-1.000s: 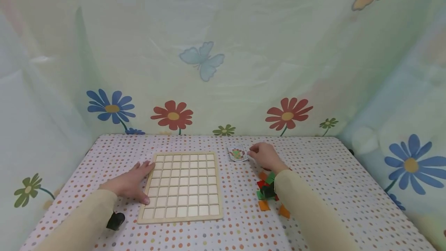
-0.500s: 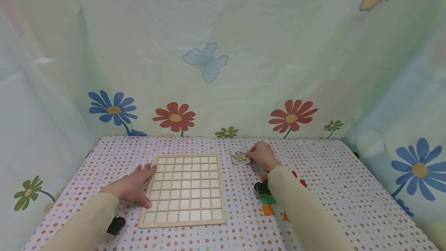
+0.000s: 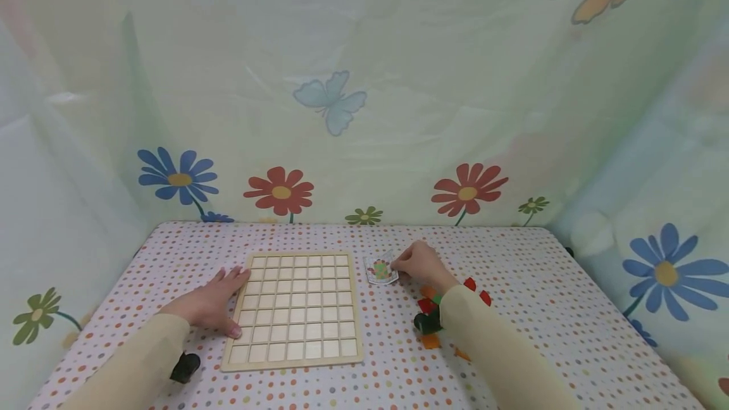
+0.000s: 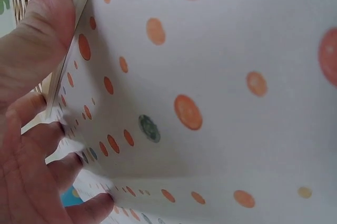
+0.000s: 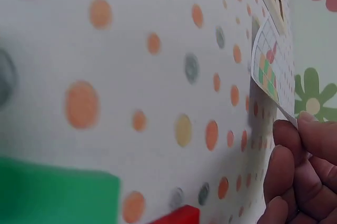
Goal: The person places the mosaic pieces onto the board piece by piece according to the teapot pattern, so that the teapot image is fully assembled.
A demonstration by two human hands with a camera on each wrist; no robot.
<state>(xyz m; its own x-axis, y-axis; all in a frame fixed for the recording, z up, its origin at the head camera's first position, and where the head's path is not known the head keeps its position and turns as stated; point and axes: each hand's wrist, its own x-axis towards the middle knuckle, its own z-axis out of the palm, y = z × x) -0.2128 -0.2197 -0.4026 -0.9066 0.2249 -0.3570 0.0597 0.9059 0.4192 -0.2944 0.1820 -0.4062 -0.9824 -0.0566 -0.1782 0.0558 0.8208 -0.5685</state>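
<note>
printed pattern card (image 3: pixel 380 270) just right of the gridded wooden board (image 3: pixel 307 316), on or barely above the dotted tabletop (image 3: pixel 393 388); contact impossible to tell. pinched at its right edge between thumb and fingertips of the right hand (image 3: pixel 420 264). tilted, bowed, shadowed beneath in the right wrist view. likely featherlight, thin, bendy, easily creased; best taken by edge or corner, clear of the print. printed face upward, pinched side rightward, opposite side toward the board. roughly square: no sure long axis. left hand (image 3: pixel 211 302) spread along the board's left edge, nothing gripped. board probably stiff, fairly light; best steadied by its frame. also near square, sides running near to far.
</note>
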